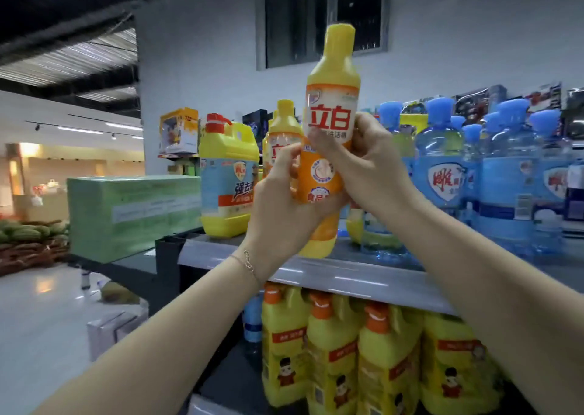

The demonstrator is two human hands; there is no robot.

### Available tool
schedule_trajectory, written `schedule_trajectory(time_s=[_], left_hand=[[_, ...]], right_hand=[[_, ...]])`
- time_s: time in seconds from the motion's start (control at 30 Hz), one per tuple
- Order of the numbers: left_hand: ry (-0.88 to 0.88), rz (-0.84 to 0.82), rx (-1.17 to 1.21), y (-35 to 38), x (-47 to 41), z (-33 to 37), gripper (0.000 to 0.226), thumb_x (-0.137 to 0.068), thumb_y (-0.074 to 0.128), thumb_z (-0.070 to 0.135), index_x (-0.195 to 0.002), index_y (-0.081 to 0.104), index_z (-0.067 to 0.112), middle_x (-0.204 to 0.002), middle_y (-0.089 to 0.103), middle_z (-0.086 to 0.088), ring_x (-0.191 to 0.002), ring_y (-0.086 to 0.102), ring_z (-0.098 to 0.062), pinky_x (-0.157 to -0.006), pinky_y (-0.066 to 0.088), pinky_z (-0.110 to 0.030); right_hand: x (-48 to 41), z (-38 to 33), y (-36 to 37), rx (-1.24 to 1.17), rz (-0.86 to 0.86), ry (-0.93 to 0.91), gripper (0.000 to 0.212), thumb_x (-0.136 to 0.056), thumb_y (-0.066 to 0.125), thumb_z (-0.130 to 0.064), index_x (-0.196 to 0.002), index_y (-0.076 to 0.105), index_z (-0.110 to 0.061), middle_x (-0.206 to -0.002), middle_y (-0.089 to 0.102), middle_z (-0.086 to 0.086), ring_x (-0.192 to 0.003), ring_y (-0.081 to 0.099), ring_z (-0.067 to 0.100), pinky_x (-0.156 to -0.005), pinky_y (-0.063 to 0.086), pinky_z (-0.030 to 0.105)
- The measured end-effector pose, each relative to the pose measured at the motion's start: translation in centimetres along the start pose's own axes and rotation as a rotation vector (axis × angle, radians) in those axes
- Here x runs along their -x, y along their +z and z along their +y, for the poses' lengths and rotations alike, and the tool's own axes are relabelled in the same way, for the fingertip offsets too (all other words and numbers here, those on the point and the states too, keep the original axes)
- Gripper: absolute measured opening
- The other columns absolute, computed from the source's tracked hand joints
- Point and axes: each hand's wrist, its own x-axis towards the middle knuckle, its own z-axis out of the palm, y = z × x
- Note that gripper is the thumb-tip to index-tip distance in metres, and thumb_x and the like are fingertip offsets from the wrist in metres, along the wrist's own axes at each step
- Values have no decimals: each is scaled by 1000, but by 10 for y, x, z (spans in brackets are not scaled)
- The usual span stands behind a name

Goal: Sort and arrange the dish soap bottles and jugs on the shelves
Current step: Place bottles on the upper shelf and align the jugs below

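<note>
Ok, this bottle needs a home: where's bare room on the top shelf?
Bare shelf front lies between the yellow jug and the blue bottles, under the held bottle. Another yellow bottle stands behind. Right side is crowded.

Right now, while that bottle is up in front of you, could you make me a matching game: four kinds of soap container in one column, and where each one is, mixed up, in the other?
Things:
1. nearest yellow-capped bottle
2. red-capped yellow jug
3. blue-capped bottles
4. orange-capped yellow jugs

Places:
a. below the top shelf
b. gripped by the left hand and right hand
c. on the top shelf, left of both hands
d. on the top shelf, right of both hands

Pairs: 1-b, 2-c, 3-d, 4-a
</note>
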Motion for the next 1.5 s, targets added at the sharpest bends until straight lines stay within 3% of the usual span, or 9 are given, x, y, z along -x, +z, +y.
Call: schedule_trajectory(time_s=[0.1,0.2,0.27,0.43,0.57,0.93,1.3,1.4,1.5], left_hand=[[53,114,-181,-38,-5,-13,66,-68,84,35,-124,52,22,-89,65,22,-75,64,11,-57,47,-6],[34,236,-297,-63,-16,-28,66,-70,83,38,-125,51,24,-84,58,29,-76,57,22,-61,48,-3],[-37,284,-294,-73,-27,-39,65,-69,83,40,-125,50,27,-92,61,22,-82,60,14,-68,51,-8],[-158,256,-360,-72,-49,-70,67,-69,84,36,-127,52,24,-97,49,13,-82,52,3,-72,43,-6],[-275,219,-443,-61,-55,-99,58,-70,82,41,-119,57,22,-106,55,-2,-95,58,-20,-84,51,-32],[-344,32,-526,-43,-55,-120,46,-80,74,29,-119,53,16,-112,62,-8,-96,62,-24,-84,54,-37],[-264,-191,-1016,-84,-65,-94,63,-59,61,83,-84,62,25,-77,64,5,-71,63,-14,-64,57,-32],[-185,-89,-1023,-102,-65,-95,54,-66,65,75,-73,57,22,-68,58,9,-65,60,-11,-51,46,-22],[-115,137,-914,-114,-62,-109,48,-71,75,56,-91,50,20,-77,52,10,-73,56,-16,-53,38,-22]], right_hand=[[-9,5,31,-1,-119,9,36,-83,67,-44,-108,55,-21,-98,68,1,-88,69,15,-74,59,40],[-14,15,46,145,-71,-58,31,-85,63,-47,-102,56,-22,-88,65,-6,-78,64,3,-62,52,15],[-15,22,51,224,-17,-97,19,-87,63,-39,-92,59,-21,-80,64,-8,-70,60,0,-55,45,9],[-10,40,56,358,-38,-89,14,-87,64,-26,-77,64,-16,-67,61,-6,-64,56,8,-58,45,24],[-4,49,50,557,-134,-75,13,-87,63,-29,-79,65,-20,-69,63,-8,-65,59,10,-60,53,34],[-7,61,38,699,-177,-84,18,-88,61,-37,-80,63,-21,-70,62,-11,-66,59,9,-61,55,36],[-7,65,53,668,-182,-120,13,-86,62,-32,-77,62,-23,-66,61,-11,-63,58,10,-59,54,35],[-5,66,54,656,-177,-134,13,-87,62,-30,-76,62,-22,-66,61,-9,-63,58,11,-59,55,36],[-5,67,55,655,-177,-140,13,-87,61,-30,-77,64,-21,-66,62,-8,-64,59,12,-60,55,38]])
